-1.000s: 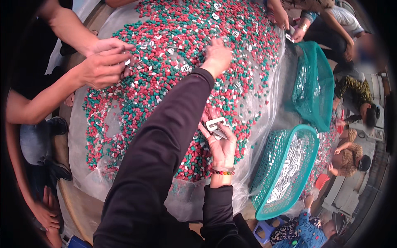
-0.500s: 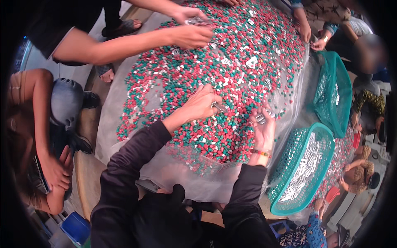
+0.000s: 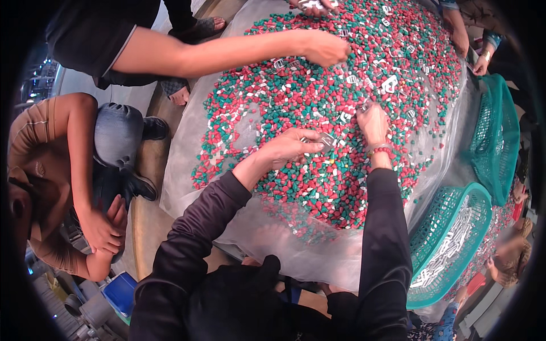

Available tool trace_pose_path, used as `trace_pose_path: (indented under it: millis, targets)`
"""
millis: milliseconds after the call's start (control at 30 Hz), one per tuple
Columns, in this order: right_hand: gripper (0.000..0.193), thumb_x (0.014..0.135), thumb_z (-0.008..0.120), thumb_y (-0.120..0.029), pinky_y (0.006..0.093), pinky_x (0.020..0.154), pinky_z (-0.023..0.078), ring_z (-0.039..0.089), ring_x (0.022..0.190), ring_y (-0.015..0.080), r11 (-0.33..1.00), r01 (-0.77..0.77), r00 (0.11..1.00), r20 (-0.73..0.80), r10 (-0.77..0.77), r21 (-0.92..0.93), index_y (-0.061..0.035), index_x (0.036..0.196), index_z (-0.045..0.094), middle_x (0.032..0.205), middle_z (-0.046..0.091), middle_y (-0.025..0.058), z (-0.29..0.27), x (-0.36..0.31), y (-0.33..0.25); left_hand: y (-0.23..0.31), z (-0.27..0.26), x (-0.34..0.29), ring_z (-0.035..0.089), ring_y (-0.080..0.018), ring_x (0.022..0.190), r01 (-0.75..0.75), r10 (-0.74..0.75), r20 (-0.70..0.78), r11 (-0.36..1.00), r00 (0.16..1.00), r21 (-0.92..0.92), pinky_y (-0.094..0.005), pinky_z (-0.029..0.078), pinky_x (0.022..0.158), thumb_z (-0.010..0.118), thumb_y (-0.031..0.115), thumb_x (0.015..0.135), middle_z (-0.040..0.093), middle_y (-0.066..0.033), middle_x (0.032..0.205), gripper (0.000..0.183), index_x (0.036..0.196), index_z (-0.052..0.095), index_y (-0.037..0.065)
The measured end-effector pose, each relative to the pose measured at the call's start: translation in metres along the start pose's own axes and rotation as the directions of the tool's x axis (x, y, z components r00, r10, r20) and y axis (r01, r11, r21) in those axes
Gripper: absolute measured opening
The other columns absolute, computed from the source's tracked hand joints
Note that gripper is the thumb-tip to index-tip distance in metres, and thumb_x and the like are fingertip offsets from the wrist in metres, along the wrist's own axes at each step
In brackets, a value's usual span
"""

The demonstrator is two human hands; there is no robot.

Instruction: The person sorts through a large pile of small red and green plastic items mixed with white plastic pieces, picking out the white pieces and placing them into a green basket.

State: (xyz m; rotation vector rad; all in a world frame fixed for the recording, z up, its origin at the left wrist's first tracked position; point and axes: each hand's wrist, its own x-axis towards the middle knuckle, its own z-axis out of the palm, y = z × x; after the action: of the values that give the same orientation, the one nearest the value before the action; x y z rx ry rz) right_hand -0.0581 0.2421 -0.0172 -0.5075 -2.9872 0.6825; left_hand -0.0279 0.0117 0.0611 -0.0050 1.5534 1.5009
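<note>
A broad layer of small red, green and white pieces [image 3: 307, 190], many of them cone-shaped, is spread in front of me. My left hand [image 3: 282, 150] is closed on shiny metal buckles [image 3: 325, 141], held between thumb and fingers just above the layer. Farther forward and to the right, my right hand [image 3: 373, 126] reaches down with its fingers pinched at a small metal buckle [image 3: 364, 107]. Pale buckles such as a larger white one [image 3: 389, 84] lie scattered among the pieces.
Translucent plastic sheeting [image 3: 182, 165] lies under the pieces. At the right, a green basket [image 3: 418, 250] holds many pale metal parts, with another green basket [image 3: 500, 142] behind it. A co-worker's hand [image 3: 327, 48] reaches in from the far left; a seated person's hands [image 3: 105, 230] rest at left.
My right hand has moved forward, from holding buckles over the right side down to the layer. My left hand stays on its buckles. The view has shifted, and the co-worker's two hands have parted.
</note>
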Motion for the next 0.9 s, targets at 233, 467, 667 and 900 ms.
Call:
trace_pose_path:
  millis: [233, 467, 667, 900]
  targets:
    - [0.017, 0.069, 0.064, -0.015, 0.0295, 0.055, 0.039, 0.046, 0.056, 0.0138, 0.573, -0.381, 0.889, 0.119, 0.442, 0.725, 0.0003, 0.076, 0.06, 0.062, 0.052, 0.0042, -0.041, -0.077, -0.001, -0.002, 0.0, -0.004, 0.052, -0.0064, 0.065, 0.077, -0.077, -0.072, 0.997, 0.994, -0.011, -0.0215, 0.045, 0.051, 0.057, 0.035, 0.085, 0.057, 0.0003, 0.08, 0.033, 0.096, 0.06, 0.004]
    - [0.008, 0.07, 0.065, -0.011, 0.0275, 0.053, 0.036, 0.04, 0.061, 0.0106, 0.83, -0.216, 0.899, -0.226, 0.374, 0.514, -0.0064, 0.072, 0.059, 0.069, 0.037, -0.0004, -0.079, -0.143, -0.031, 0.002, 0.013, -0.023, 0.06, -0.0094, 0.075, -0.014, 0.022, 0.026, 0.965, 0.999, -0.261, -0.0189, 0.046, 0.046, 0.057, 0.031, 0.086, 0.062, -0.0059, 0.085, 0.029, 0.101, 0.058, 0.006]
    - [0.02, 0.072, 0.052, -0.006, 0.0339, 0.061, 0.047, 0.055, 0.075, 0.0214, -0.439, -0.185, 0.955, 0.266, 0.13, 0.879, -0.0052, 0.093, 0.05, 0.082, 0.055, 0.0094, -0.086, -0.155, -0.037, 0.001, 0.015, -0.022, 0.064, -0.0276, 0.075, -0.025, 0.357, 0.238, 0.599, 0.903, -0.8, -0.0249, 0.051, 0.049, 0.033, 0.052, 0.089, 0.057, -0.0195, 0.105, 0.059, 0.106, 0.055, 0.001]
    - [0.041, 0.082, 0.052, -0.028, 0.0519, 0.088, 0.042, 0.053, 0.098, 0.0325, -0.796, -0.289, 0.908, 0.416, -0.052, 0.532, -0.0097, 0.118, 0.045, 0.103, 0.056, 0.0156, -0.05, -0.162, -0.063, 0.028, 0.023, -0.028, 0.058, -0.0135, 0.089, -0.499, 0.497, -0.046, 0.86, 0.867, -0.105, -0.0252, 0.05, 0.063, 0.048, 0.026, 0.089, 0.061, -0.008, 0.1, 0.035, 0.11, 0.055, -0.001]
